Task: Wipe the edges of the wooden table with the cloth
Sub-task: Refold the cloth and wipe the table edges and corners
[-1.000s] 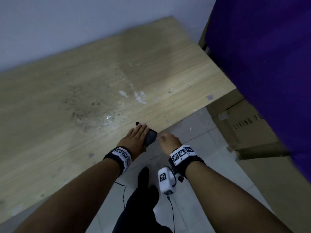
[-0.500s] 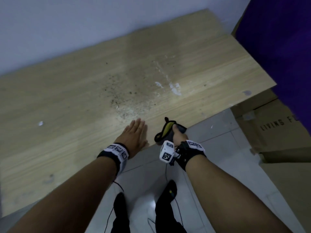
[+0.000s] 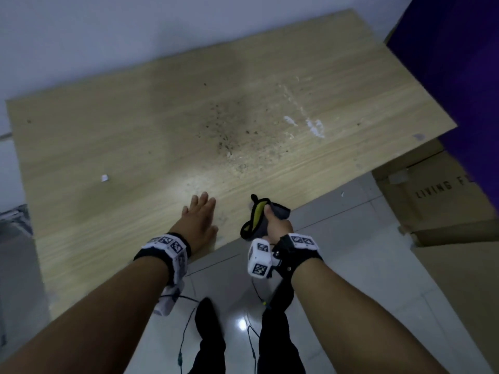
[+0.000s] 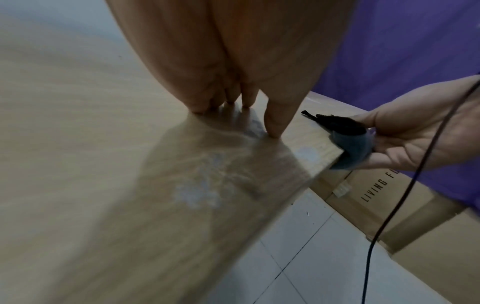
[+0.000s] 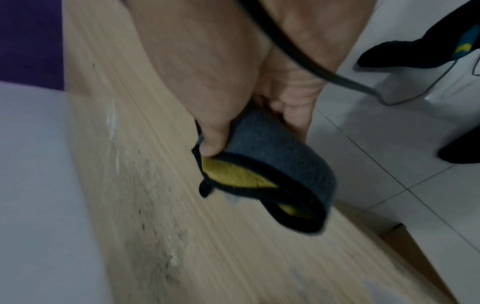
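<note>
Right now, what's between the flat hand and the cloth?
Only bare table edge lies between the left hand and the cloth, seen in the head view.

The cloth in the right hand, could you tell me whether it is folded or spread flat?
Folded: the cloth is doubled over the table's edge, its yellow inner face showing; the right hand grips it.

Dim, bluish light throughout, a pale glare patch on the desk (image 3: 194, 182) and floor tiles (image 3: 242, 323), both wrist views motion-blurred, edges bowed.
</note>
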